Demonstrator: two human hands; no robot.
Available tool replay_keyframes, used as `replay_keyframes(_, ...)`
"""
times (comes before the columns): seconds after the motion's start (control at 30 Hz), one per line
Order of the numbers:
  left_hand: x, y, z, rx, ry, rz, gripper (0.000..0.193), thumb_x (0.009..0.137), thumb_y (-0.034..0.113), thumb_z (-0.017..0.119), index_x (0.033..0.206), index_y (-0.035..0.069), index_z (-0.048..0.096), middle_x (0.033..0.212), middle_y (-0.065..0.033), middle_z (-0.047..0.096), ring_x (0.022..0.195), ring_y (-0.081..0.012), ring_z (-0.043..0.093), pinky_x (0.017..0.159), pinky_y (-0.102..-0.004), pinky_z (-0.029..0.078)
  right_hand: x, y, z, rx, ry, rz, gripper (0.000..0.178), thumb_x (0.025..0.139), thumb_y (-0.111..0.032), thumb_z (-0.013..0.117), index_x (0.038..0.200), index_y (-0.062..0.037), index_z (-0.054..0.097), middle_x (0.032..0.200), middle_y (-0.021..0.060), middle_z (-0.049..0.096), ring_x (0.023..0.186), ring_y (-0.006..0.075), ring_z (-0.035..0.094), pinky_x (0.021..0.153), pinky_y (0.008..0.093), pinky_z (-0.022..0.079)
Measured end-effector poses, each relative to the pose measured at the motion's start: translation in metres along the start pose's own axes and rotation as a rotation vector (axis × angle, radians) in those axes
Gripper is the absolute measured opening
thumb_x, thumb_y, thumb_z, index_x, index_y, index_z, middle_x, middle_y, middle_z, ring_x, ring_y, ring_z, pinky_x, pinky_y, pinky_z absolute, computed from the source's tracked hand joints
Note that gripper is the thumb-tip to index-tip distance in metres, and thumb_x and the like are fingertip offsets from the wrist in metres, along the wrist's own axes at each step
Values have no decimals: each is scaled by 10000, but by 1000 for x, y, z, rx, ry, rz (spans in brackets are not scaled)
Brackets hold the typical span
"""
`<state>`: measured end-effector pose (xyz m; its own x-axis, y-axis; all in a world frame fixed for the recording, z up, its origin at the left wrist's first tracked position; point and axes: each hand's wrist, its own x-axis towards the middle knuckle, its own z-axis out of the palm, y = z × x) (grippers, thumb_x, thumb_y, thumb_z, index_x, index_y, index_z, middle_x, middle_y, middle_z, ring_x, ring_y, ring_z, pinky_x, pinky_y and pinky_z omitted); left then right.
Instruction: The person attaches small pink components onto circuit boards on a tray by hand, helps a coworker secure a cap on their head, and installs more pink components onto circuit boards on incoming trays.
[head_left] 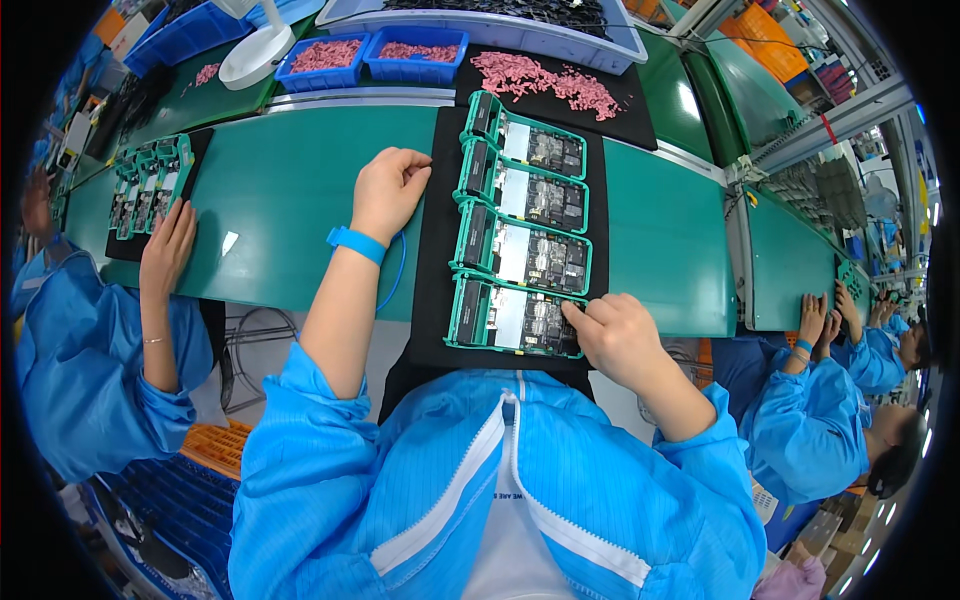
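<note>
— What is seen?

— A green table (pixel 310 190) is partly covered by a black mat (pixel 435 255); on the mat, a row of four green frames (pixel 512 255) is laid. The left hand (pixel 390 195) is curled at the mat's left edge, the right hand (pixel 620 335) over its right edge, touching the nearest frame (pixel 515 318); whether anything is gripped cannot be told.

— How would the frames handle?

— Light, stiff and fragile, it is judged; best held by their rims (the circuitry (pixel 545 325) should be spared). The row is aligned lengthwise with the mat, each frame crosswise, its dark panel (pixel 468 312) turned toward the mat's left edge.
</note>
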<state>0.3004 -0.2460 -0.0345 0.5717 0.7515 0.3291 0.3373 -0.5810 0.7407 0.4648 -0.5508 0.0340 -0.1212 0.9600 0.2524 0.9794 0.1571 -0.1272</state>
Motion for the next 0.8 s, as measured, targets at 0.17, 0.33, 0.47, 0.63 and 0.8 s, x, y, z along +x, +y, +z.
replay_keyframes(0.17, 7, -1, 0, 6, 10, 4, 112, 792, 82, 686, 896, 45, 703, 785, -85, 627, 689, -211, 625, 649, -323, 506, 12, 31, -10, 492, 114, 361, 117, 793, -32, 658, 896, -48, 711, 806, 103, 639, 692, 238, 623, 603, 318, 500)
replay_keyframes(0.33, 14, 3, 7, -33, 45, 33, 120, 798, 79, 685, 910, 43, 707, 800, -94, 646, 687, -211, 632, 651, -322, 513, 33, 121, 21, 772, 324, 944, 396, 919, -183, 613, 1237, 48, 556, 956, 86, 668, 777, 135, 628, 688, 255, 524)
replay_keyframes(0.47, -3, -12, -8, 97, 97, -5, 122, 794, 151, 704, 895, 92, 740, 898, -136, 705, 841, -282, 681, 757, -376, 551, 75, 125, 45, 935, 179, 1042, 443, 884, -305, 668, 1142, 51, 612, 894, 113, 666, 669, 153, 623, 540, 277, 505)
replay_keyframes(0.63, 1, -5, 13, 32, 64, -21, 129, 790, 186, 662, 870, 110, 729, 901, -125, 699, 859, -305, 666, 766, -417, 538, 55, 154, 69, 775, 240, 967, 324, 892, -288, 672, 882, 35, 662, 717, 19, 602, 648, 78, 531, 555, 248, 414)
replay_keyframes(0.8, 4, 1, 7, 6, 63, 17, 136, 802, 169, 622, 858, 78, 706, 867, -122, 677, 838, -313, 648, 732, -425, 522, 52, 169, 100, 918, 464, 889, 248, 924, -201, 652, 975, 21, 554, 902, 39, 576, 815, 107, 509, 741, 255, 434)
